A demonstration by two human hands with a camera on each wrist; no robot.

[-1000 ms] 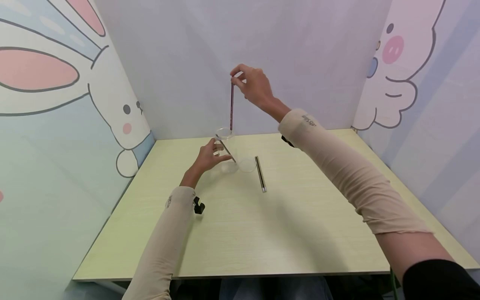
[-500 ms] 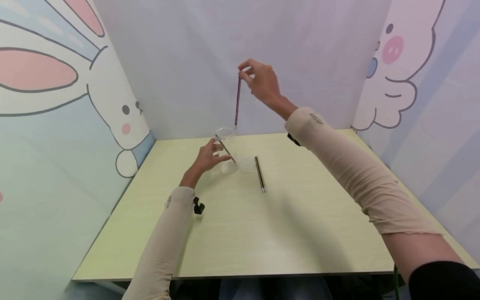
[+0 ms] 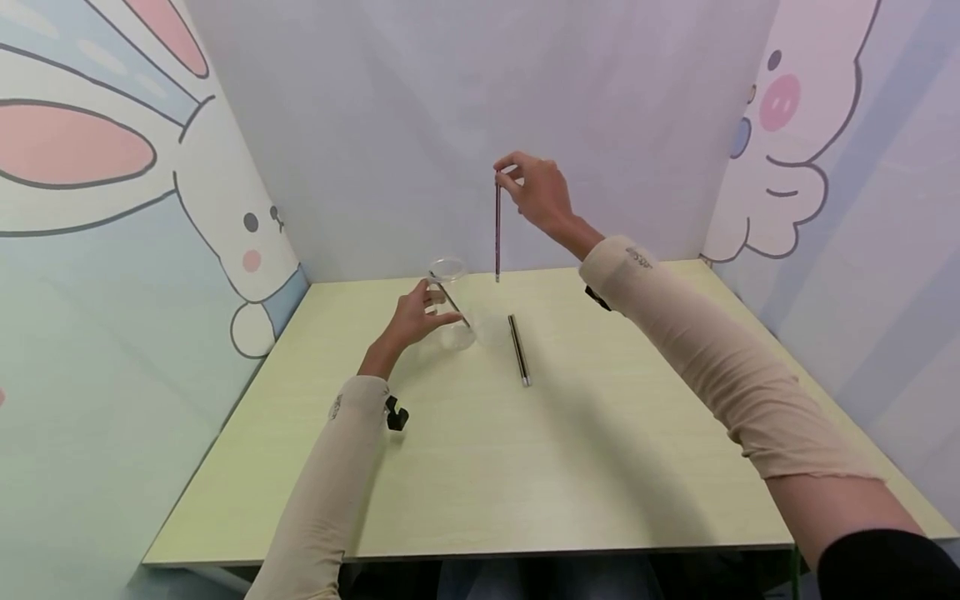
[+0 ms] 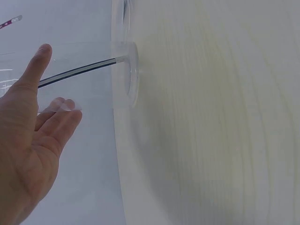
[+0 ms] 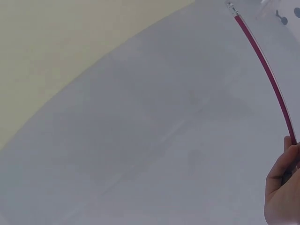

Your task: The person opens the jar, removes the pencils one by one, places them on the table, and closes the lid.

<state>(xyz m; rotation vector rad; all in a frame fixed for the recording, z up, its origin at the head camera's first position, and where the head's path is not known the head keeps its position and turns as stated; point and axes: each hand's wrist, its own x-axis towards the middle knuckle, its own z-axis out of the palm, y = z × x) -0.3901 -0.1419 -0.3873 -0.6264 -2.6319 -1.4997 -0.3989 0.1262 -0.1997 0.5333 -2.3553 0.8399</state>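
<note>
In the head view my left hand (image 3: pixel 415 315) holds a tall clear cylindrical container (image 3: pixel 448 268) standing on the table, thumb on one side and fingers on the other. A dark striped pencil (image 4: pixel 77 71) leans inside it. Raised to the right of the container, my right hand (image 3: pixel 543 192) pinches the upper end of a dark red pencil (image 3: pixel 497 233). That pencil hangs nearly upright over the table, its metal-and-eraser end (image 5: pixel 232 8) downward. Its pinched end is hidden by the fingers.
Dark pencils (image 3: pixel 519 350) lie side by side on the pale table (image 3: pixel 450 467), right of the container. Between them and the container is a faint clear round piece (image 3: pixel 492 331). A grey wall (image 3: pixel 375 167) stands behind, with cartoon-printed walls at both sides.
My right hand has moved the red pencil rightward, away from the container's rim, rising a little and then lowering. My left hand and the container stay in place.
</note>
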